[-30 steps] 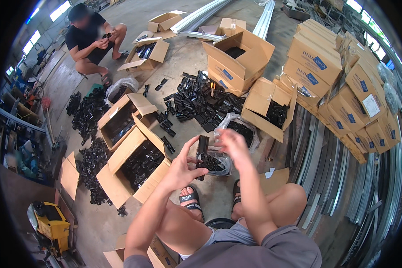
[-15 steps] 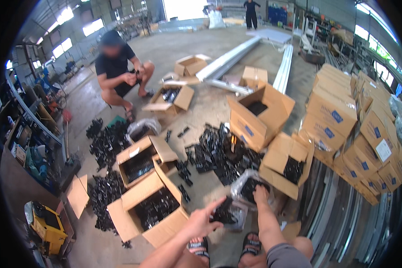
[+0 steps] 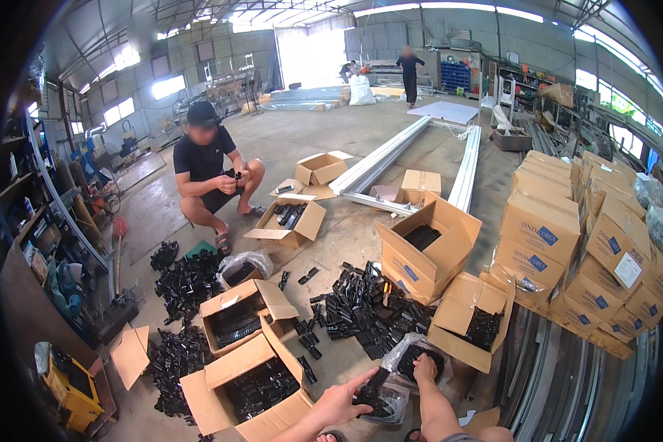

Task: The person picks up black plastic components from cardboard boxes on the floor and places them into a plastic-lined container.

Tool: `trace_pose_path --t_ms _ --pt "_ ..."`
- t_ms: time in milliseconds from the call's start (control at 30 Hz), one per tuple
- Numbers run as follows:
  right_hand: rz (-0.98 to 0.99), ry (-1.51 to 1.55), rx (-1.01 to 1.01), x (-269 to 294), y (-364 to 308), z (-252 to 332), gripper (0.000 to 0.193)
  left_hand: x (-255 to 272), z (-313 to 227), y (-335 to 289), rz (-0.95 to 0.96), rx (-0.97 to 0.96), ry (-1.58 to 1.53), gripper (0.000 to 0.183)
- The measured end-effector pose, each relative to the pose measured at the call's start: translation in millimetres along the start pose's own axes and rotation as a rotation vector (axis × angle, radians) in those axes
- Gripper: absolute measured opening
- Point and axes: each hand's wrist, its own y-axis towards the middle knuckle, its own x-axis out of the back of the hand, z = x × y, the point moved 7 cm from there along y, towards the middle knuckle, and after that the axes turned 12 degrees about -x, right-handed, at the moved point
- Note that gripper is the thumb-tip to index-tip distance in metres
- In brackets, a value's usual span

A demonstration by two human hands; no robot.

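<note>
My left hand (image 3: 340,402) has its thumb and index finger around a black plastic part (image 3: 376,383), just above a clear plastic bag (image 3: 396,407) of dark pieces by my feet. Reaching into a second clear bag (image 3: 395,358), my right hand (image 3: 424,367) has its fingers bunched down among small black pieces; what they pinch is hidden. Beyond the bags spreads a heap of black plastic parts (image 3: 365,309). An open cardboard box (image 3: 252,427) filled with black parts stands at the left of my left hand, and another open box (image 3: 458,346) is beyond my right hand.
A co-worker (image 3: 212,166) squats at the far left, handling a small black part near an open box (image 3: 302,228). More black parts (image 3: 178,361) lie on the left floor. Stacked cartons (image 3: 541,221) and long metal profiles (image 3: 545,361) occupy the right. A white frame (image 3: 390,155) lies behind.
The view has tilted up, so the scene sits lower and more of the hall shows. My left hand stays by the near bag, my right hand in the other one.
</note>
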Motion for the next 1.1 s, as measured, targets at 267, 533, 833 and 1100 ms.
trace_pose_path --t_ms 267,533,833,1100 --pt "0.063 -0.039 -0.228 0.6 -6.4 6.8 0.031 5.1 5.9 -7.1 -0.008 0.028 0.02 0.095" --pt "0.051 -0.084 -0.105 29.6 -16.5 11.0 0.032 4.5 -1.4 -8.6 -0.024 0.015 0.022 0.091" --pt "0.284 -0.252 0.761 136.7 -91.6 113.9 0.038 2.6 -2.4 -5.3 -0.053 -0.032 0.051 0.09" --pt "0.517 0.439 0.718 278.5 -251.0 178.9 0.017 10.4 -28.7 -23.5 -0.055 -0.197 0.263 0.088"
